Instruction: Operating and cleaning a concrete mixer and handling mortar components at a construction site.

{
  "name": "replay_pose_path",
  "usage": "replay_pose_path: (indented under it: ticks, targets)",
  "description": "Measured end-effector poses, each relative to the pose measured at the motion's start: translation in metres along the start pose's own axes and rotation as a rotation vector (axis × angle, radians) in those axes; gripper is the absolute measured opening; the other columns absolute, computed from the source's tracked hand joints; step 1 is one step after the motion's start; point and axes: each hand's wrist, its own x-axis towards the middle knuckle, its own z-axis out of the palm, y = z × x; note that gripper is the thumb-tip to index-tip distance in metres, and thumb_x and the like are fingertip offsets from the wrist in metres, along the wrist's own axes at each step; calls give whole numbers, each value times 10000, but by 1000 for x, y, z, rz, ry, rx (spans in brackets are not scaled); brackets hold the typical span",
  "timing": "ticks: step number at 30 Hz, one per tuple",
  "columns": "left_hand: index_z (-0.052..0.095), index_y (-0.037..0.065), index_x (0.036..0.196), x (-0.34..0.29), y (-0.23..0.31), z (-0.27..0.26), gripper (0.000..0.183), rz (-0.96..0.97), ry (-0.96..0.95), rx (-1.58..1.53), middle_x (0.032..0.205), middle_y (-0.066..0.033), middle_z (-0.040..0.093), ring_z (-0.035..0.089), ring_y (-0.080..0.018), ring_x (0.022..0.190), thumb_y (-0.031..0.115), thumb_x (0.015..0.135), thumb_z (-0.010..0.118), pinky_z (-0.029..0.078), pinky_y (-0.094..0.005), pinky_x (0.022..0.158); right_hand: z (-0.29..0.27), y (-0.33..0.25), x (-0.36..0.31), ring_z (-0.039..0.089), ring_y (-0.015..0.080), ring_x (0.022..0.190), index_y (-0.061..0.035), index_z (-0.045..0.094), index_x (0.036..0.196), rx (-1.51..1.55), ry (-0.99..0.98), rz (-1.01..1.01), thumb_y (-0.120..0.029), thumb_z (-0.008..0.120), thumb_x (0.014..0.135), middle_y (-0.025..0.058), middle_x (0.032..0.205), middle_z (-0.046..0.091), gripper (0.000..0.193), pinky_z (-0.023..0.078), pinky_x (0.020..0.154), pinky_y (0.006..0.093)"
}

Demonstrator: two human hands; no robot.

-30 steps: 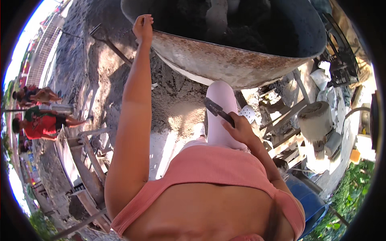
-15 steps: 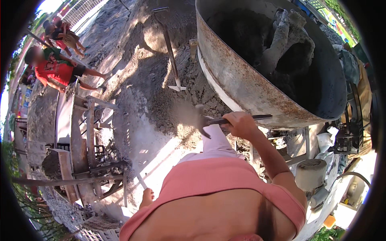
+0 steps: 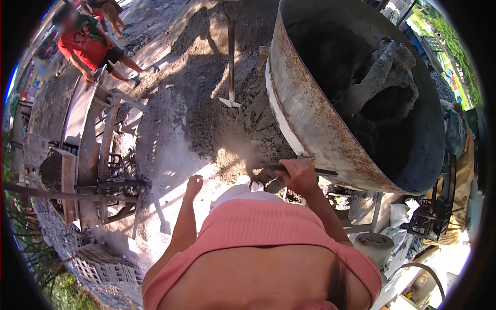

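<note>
My right hand (image 3: 299, 175) is closed round the dark handle of a hammer-like tool (image 3: 325, 172), just below the big drum's near rim. The tool's head (image 3: 253, 164) points left, with a curved prong at its lower end; part of it is blurred. My left hand (image 3: 194, 185) is raised beside my lap, fingers curled in, and nothing shows in it. Close by on the right stands a wide, rusty, cement-caked mixing drum (image 3: 330, 111), with a thick crusted paddle (image 3: 380, 77) inside it.
Ahead, a long-handled shovel (image 3: 231, 57) lies against a grey heap (image 3: 199, 49). To the left stands a wooden and metal frame (image 3: 103, 155) with a long pole (image 3: 62, 194). Beyond it is a person in a red shirt (image 3: 85, 51). A bucket (image 3: 373, 248) stands at the lower right.
My left hand has come forward and up from beside my hip. The right hand and its tool have shifted slightly left and down in view. The whole view has tilted and shifted.
</note>
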Motion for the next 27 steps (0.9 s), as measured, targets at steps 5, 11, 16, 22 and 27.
replay_pose_path:
  ticks: [5, 11, 16, 22, 27]
  targets:
    - [587, 36, 1028, 65, 145, -116, 264, -50, -117, -794, 958, -59, 627, 583, -159, 869, 199, 891, 430, 451, -304, 790, -21, 74, -31, 606, 323, 686, -51, 619, 863, 22, 143, 683, -254, 662, 781, 136, 759, 618, 222, 468, 604, 389]
    - [589, 72, 1033, 66, 162, -117, 290, -420, -133, -994, 1001, -59, 611, 592, -183, 890, 225, 829, 452, 441, -307, 815, 20, 42, -18, 581, 296, 600, -17, 641, 873, 154, 112, 625, -237, 684, 772, 146, 687, 600, 246, 444, 552, 369]
    - [575, 61, 1104, 110, 209, -76, 249, 23, -737, -1027, 1035, -79, 595, 597, -173, 921, 184, 901, 499, 503, -284, 747, 69, -9, 78, 531, 147, 577, 30, 625, 888, 503, 54, 586, -177, 691, 776, 116, 662, 589, 245, 424, 539, 282]
    - [538, 48, 984, 168, 260, -112, 492, 79, -866, -1392, 916, -83, 603, 592, -201, 862, 469, 886, 305, 432, -369, 817, 122, -51, 240, 496, 67, 624, 23, 584, 941, 990, 437, 412, -137, 626, 848, 13, 724, 553, 190, 406, 576, 208]
    - [565, 29, 756, 239, 227, -237, 536, 118, -740, -1265, 698, -81, 578, 547, -169, 636, 400, 889, 201, 448, -330, 655, 145, -120, 386, 468, 84, 521, -6, 558, 923, 1328, 666, 373, -243, 577, 889, 21, 683, 514, 240, 366, 452, 212]
